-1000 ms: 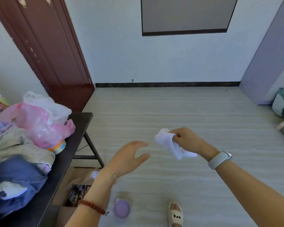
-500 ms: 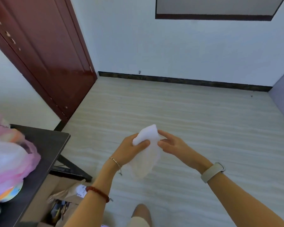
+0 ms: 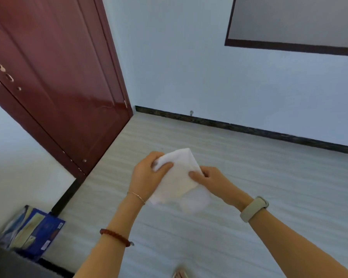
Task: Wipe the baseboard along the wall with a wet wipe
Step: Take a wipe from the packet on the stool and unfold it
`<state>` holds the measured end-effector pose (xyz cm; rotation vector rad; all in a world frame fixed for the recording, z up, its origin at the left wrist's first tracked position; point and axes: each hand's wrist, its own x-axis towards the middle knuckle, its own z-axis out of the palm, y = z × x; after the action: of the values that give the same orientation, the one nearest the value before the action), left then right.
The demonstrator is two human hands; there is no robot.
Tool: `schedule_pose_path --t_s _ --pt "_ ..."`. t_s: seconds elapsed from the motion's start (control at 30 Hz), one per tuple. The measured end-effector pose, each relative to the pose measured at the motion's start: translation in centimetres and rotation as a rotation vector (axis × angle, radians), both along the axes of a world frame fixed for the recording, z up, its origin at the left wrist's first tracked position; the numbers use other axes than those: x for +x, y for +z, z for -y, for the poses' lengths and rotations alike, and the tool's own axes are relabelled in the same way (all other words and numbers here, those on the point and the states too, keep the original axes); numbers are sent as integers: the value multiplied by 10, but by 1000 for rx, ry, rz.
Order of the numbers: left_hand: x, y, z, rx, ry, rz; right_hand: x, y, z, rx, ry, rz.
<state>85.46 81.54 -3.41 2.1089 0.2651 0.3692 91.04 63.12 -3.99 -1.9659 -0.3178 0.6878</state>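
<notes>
A pale floor (image 3: 249,197) meets one dark baseboard (image 3: 249,129) along the far wall. Nearer, above the floor, one white wet wipe (image 3: 179,177) is pinched by two hands: left hand (image 3: 147,177), right hand (image 3: 211,179).

We hold the white wet wipe (image 3: 179,177) spread open in the air above the floor. The dark baseboard (image 3: 249,129) runs along the foot of the white wall, well beyond it.

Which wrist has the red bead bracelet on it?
The left wrist: red bead bracelet plus a thin chain. The right wears a beige band.
</notes>
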Motion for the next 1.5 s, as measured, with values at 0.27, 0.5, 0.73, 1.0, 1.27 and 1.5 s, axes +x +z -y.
schedule_pose_path --t_s 0.27,0.5,0.73,1.0,1.27,1.5 --pt "178 -66 -49 779 -504 76 208 -8 -54 552 -98 -626" --pt "359 -56 -101 152 -139 -80 398 -42 -108 123 -131 -140" --pt "468 -62 -184 -313 -34 -376 528 -14 -202 31 272 -11" --pt "598 -93 -311 -491 255 -289 636 -58 -368 245 -94 -293" --pt "744 -120 -494 -239 163 -346 768 -93 -537 237 -338 -312" --pt "864 -165 -583 -72 115 -399 879 -146 -576 -9 -380 -149"
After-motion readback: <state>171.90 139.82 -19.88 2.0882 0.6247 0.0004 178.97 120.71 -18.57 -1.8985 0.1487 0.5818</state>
